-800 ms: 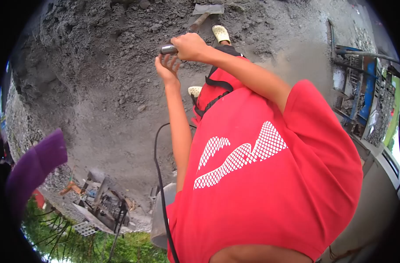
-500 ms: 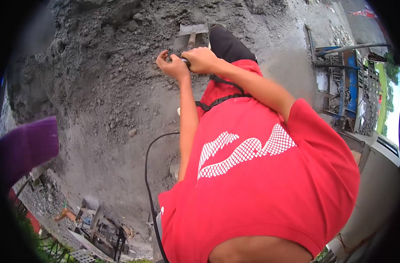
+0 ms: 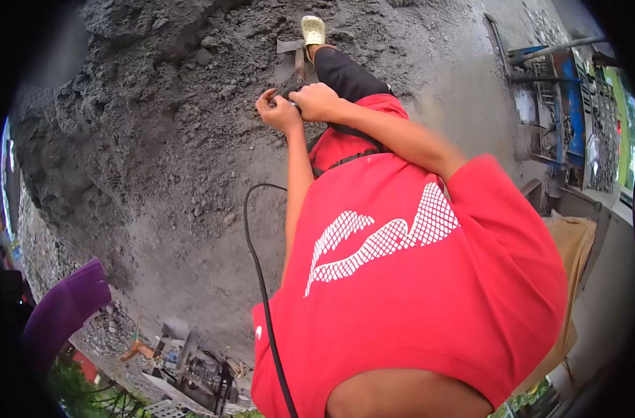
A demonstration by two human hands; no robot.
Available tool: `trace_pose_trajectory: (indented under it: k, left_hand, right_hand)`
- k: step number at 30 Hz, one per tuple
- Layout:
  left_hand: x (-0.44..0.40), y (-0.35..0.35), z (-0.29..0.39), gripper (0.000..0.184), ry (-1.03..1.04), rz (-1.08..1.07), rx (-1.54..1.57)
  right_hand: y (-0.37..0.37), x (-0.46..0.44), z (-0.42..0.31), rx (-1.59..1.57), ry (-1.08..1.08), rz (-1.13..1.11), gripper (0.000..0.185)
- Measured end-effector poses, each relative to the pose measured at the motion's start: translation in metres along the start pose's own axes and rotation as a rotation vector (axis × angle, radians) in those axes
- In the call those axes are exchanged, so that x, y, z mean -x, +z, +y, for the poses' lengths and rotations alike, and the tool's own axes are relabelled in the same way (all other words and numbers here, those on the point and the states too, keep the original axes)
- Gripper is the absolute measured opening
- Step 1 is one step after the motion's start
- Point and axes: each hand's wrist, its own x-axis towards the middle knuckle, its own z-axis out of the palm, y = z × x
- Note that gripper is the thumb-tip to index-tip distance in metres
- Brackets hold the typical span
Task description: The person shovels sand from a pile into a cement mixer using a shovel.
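One wooden-shafted, grey-bladed shovel (image 3: 300,68) is held by two bare hands (right hand (image 3: 318,102) closed, left hand (image 3: 282,115) loosely curled).

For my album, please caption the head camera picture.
Left hand and right hand on a shovel, over lumpy gray ground.

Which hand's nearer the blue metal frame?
Right. The right hand grips the shovel handle, well to the left of the frame. The left hand is beside it, farther left from the frame.
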Motion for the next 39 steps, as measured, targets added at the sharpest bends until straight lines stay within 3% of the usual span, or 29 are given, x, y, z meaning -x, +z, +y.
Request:
trace_pose_trajectory:
  k: [4,7,9,11,12,15,20,23,27,29,30,33,35,37,38,39]
  left_hand:
    - [0.007,-0.001,0.013,0.022,-0.002,-0.006,-0.102]
    - [-0.013,-0.001,0.043,0.023,0.259,-0.028,-0.438]
    - [-0.033,0.018,0.039,0.021,0.18,0.022,-0.39]
    - [-0.062,0.043,0.019,0.02,0.125,0.044,-0.348]
    - [-0.063,0.042,0.01,0.021,0.104,0.05,-0.396]
    - [-0.039,0.001,-0.03,0.023,-0.026,-0.045,-0.524]
    - [-0.011,0.008,-0.023,0.023,0.021,-0.18,-0.488]
    - [-0.005,0.005,-0.003,0.02,0.081,-0.066,-0.341]
    - [-0.03,0.018,0.022,0.021,0.01,0.015,-0.284]
    - [-0.062,0.063,-0.004,0.022,-0.05,-0.017,-0.198]
    - [-0.07,0.066,-0.012,0.023,0.092,0.045,-0.237]
    - [-0.04,0.038,-0.026,0.023,0.137,0.051,-0.412]
    - [-0.009,0.016,-0.051,0.024,0.004,-0.135,-0.5]
    - [0.002,0.017,-0.076,0.027,-0.233,-0.178,-0.582]
    - [-0.001,0.011,-0.068,0.023,-0.353,-0.311,-0.546]
    - [-0.003,0.004,-0.069,0.024,-0.334,-0.32,-0.552]
  right_hand:
    - [0.004,0.002,0.008,0.021,-0.015,-0.012,0.02]
    - [-0.02,-0.008,0.002,0.027,0.008,-0.038,0.019]
    - [-0.025,-0.026,0.01,0.014,-0.005,0.027,0.019]
    - [-0.015,-0.061,0.028,0.029,-0.009,-0.048,0.021]
    - [0.003,-0.064,0.033,0.006,-0.038,0.014,0.022]
    - [0.043,-0.05,0.012,-0.063,-0.046,-0.118,0.026]
    - [0.031,-0.02,0.016,0.086,0.059,-0.178,0.027]
    - [0.005,-0.013,0.005,0.062,0.059,-0.182,0.026]
    - [-0.027,-0.033,-0.002,0.027,0.018,-0.162,0.025]
    - [-0.019,-0.072,0.04,0.024,0.02,-0.17,0.027]
    - [-0.018,-0.081,0.045,0.031,-0.02,-0.203,0.029]
    - [0.038,-0.055,0.045,0.054,-0.033,-0.058,0.024]
    - [0.084,0.001,0.027,0.005,0.014,-0.125,0.025]
    - [0.088,-0.013,0.045,0.041,0.008,-0.073,0.029]
    - [0.082,-0.014,0.038,0.039,0.032,-0.11,0.028]
    - [0.081,-0.012,0.029,0.026,0.063,-0.158,0.028]
